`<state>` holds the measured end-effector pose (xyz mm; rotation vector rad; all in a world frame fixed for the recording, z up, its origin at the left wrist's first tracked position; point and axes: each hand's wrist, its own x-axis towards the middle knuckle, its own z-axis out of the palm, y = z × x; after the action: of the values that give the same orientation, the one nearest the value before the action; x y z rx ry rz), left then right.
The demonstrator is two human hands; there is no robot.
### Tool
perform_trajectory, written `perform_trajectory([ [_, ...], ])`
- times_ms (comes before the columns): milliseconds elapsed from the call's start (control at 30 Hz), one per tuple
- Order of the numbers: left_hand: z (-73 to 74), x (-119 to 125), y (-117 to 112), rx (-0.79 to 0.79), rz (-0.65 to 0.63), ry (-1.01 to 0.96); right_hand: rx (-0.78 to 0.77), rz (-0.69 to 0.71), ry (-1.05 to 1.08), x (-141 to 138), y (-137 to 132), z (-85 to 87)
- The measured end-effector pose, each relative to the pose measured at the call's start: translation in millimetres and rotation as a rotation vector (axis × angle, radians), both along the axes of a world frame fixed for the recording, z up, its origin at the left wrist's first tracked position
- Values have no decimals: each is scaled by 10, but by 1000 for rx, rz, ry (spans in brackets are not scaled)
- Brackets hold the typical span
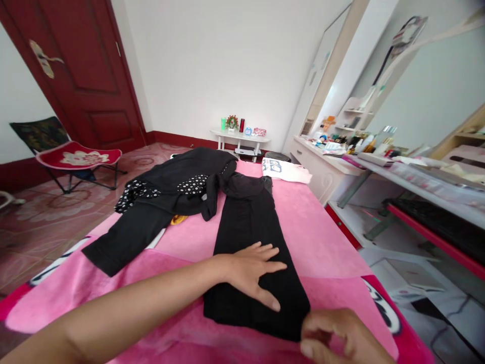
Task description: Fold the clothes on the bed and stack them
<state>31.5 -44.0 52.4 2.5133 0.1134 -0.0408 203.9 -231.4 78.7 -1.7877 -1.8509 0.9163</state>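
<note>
Black trousers (250,227) lie lengthwise on the pink blanket (318,237), folded narrow, with a bunched part at the far end. My left hand (253,270) rests flat on their near half, fingers spread. At the near right corner of the trousers is my right hand (341,336), its fingers curled in against the thumb on the edge of the cloth. The exact pinch is partly hidden by the fingers. To the left lies a loose heap of black clothes (170,177), with white-dotted black fabric (193,185) and a bit of yellow cloth (178,219) showing.
A folded white garment (286,169) with a blue print lies at the bed's far right. A dressing table (322,156) covered with bottles stands along the right. Beyond the bed is a small white table (242,135). A red folding chair (79,155) stands left, near the door (76,65).
</note>
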Motion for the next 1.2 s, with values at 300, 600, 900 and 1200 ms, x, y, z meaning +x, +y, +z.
perform_trajectory([
  [300, 242, -479, 425, -405, 388, -137, 454, -180, -166, 9, 1943, -229],
  [600, 226, -1008, 1569, 21, 1255, -27, 352, -237, -471, 4, 2199, -811],
  [900, -182, -776, 1446, 125, 1330, -54, 394, -254, -442, 40, 2196, -821],
  [1200, 37, -730, 1376, -420, 1129, -456, 403, -260, -419, 45, 2184, -807],
])
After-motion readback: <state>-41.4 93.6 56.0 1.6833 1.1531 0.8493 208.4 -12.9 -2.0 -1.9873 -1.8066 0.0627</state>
